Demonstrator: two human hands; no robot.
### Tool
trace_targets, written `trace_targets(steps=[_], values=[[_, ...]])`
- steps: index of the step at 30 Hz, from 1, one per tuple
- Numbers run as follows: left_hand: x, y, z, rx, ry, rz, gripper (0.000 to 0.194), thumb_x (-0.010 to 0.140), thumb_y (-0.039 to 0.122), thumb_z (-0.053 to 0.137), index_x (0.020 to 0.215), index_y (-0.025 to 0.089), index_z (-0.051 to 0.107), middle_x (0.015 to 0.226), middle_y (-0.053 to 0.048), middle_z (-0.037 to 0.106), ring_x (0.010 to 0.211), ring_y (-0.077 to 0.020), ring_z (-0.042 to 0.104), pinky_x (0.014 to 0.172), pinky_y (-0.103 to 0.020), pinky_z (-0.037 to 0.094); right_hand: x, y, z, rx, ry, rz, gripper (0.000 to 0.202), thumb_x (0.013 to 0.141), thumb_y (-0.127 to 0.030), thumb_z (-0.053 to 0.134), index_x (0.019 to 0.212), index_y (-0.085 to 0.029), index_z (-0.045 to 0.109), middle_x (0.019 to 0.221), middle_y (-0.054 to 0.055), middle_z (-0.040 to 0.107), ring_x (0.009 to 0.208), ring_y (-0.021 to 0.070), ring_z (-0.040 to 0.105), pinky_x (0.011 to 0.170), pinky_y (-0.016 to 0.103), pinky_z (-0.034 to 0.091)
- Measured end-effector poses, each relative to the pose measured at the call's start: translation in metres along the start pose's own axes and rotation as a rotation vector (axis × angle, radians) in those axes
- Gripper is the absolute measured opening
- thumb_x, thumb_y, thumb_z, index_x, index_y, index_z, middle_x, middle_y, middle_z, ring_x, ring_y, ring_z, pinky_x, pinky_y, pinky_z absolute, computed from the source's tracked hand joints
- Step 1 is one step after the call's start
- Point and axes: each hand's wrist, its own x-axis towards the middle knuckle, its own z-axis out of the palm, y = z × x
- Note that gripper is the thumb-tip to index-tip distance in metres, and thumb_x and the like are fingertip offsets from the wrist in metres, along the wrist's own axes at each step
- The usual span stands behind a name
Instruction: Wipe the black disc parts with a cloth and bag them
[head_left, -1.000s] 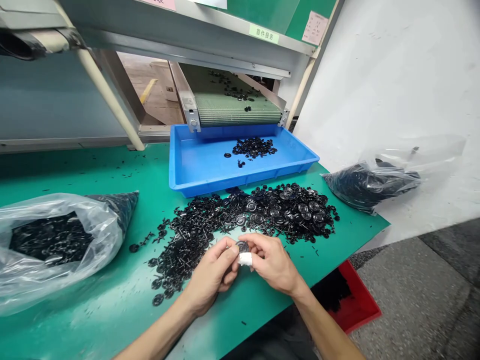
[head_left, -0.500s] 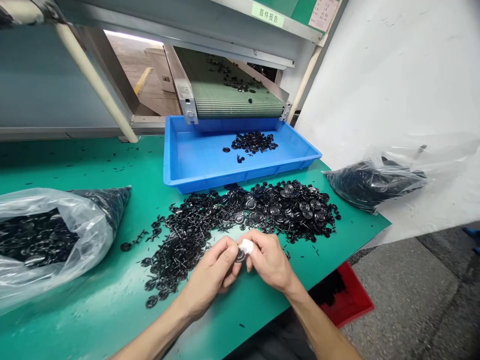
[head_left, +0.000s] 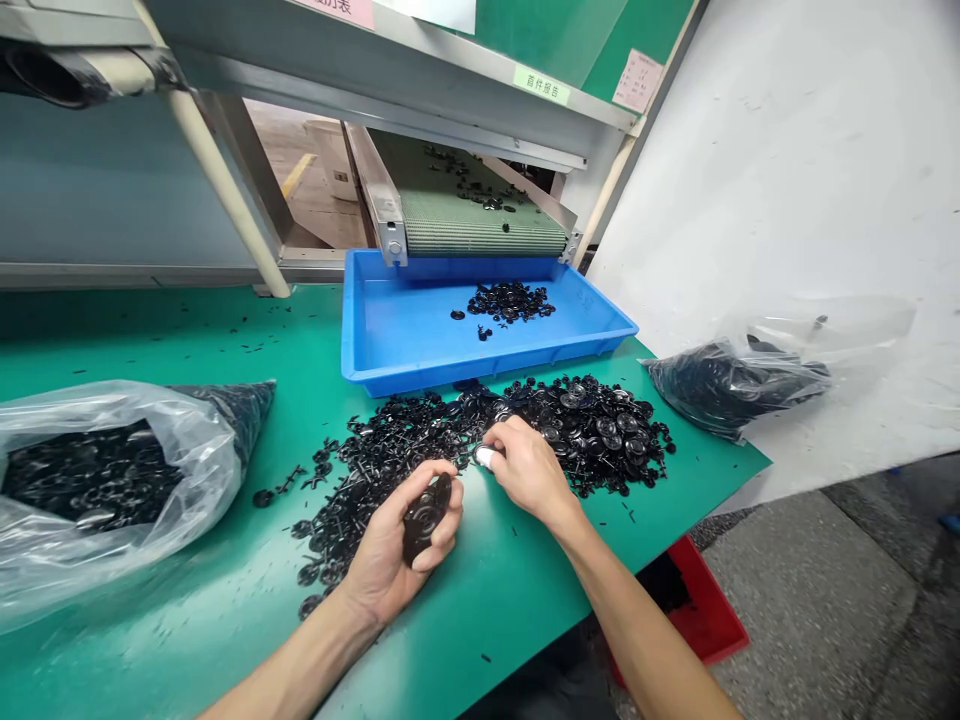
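Note:
Black round plastic discs (head_left: 426,518) with ringed faces sit in my left hand (head_left: 384,560), the fingers curled round them; how many there are I cannot tell. My right hand (head_left: 527,470) reaches to the near edge of a pile of black plastic parts (head_left: 600,425), its thumb and fingers pinched on a small black disc (head_left: 478,453) that is partly hidden. A white wrapping (head_left: 486,458) covers a digit of that hand. Discs and thin stick-like pieces are mixed in the pile, which spreads along both hands.
Behind the pile stands a blue tray (head_left: 450,372) with some black parts, under the end of a green conveyor belt (head_left: 487,235). Clear bags of black parts lie left (head_left: 202,455) and right (head_left: 739,385). A red bin (head_left: 716,610) stands below the table edge (head_left: 675,545).
My hands have come apart. The left has drawn down and left, turned up with discs in it; the right has moved up to the pile. The camera view has shifted slightly.

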Motion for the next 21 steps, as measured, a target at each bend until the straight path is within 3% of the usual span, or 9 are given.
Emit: trace_targets(steps=[3,8,11,15,18,21], values=[[-0.002,0.001,0.002,-0.027,0.02,-0.014,0.013,0.088,0.028,0.058,0.085,0.016,0.062,0.075,-0.003,0.059,0.049,-0.0078,0.05,0.027,-0.01,0.034,-0.003,-0.002,-0.003,-0.092,-0.036,-0.012,0.03,0.087,-0.017,0.052,0.114,-0.023,0.061,0.103,0.004,0.058,0.084,0.0174,0.058,0.067,0.027,0.04],[-0.001,-0.001,0.001,-0.037,0.022,-0.035,0.024,0.087,0.033,0.063,0.072,0.017,0.054,0.074,-0.002,0.055,0.055,-0.0092,0.053,0.027,-0.009,0.035,-0.004,-0.007,-0.003,-0.194,-0.036,-0.026,0.027,0.089,-0.015,0.047,0.109,-0.026,0.061,0.103,0.005,0.055,0.078,0.017,0.057,0.061,0.025,0.039],[0.001,-0.004,-0.001,-0.001,0.005,-0.032,0.032,0.085,0.037,0.067,0.067,0.017,0.049,0.068,0.002,0.049,0.049,-0.0055,0.044,0.027,-0.007,0.028,-0.007,-0.003,-0.001,-0.064,0.041,-0.085,0.03,0.084,-0.006,0.044,0.101,-0.024,0.061,0.1,0.003,0.055,0.076,0.0148,0.056,0.063,0.024,0.04],[0.002,-0.007,0.001,0.151,0.027,-0.05,0.028,0.084,0.043,0.067,0.085,0.017,0.058,0.066,0.005,0.046,0.044,-0.0027,0.034,0.03,-0.007,0.022,-0.018,0.005,-0.001,0.211,0.166,-0.23,0.025,0.081,-0.002,0.041,0.082,-0.02,0.058,0.088,0.002,0.057,0.076,0.0144,0.055,0.071,0.026,0.043],[0.0,-0.009,0.004,0.263,0.025,-0.06,0.031,0.086,0.046,0.062,0.093,0.017,0.059,0.065,0.005,0.047,0.044,-0.003,0.036,0.031,-0.008,0.019,-0.033,0.007,0.0,0.388,0.28,-0.354,0.026,0.085,-0.003,0.039,0.085,-0.02,0.059,0.09,0.004,0.061,0.084,0.0165,0.058,0.076,0.028,0.046],[-0.002,-0.011,0.005,0.335,-0.023,-0.056,0.03,0.086,0.046,0.063,0.084,0.016,0.056,0.067,0.004,0.05,0.045,-0.0028,0.036,0.032,-0.009,0.018,-0.052,0.005,0.004,0.469,0.3,-0.446,0.028,0.089,-0.004,0.04,0.093,-0.021,0.062,0.097,0.006,0.063,0.091,0.0168,0.06,0.08,0.03,0.048]])
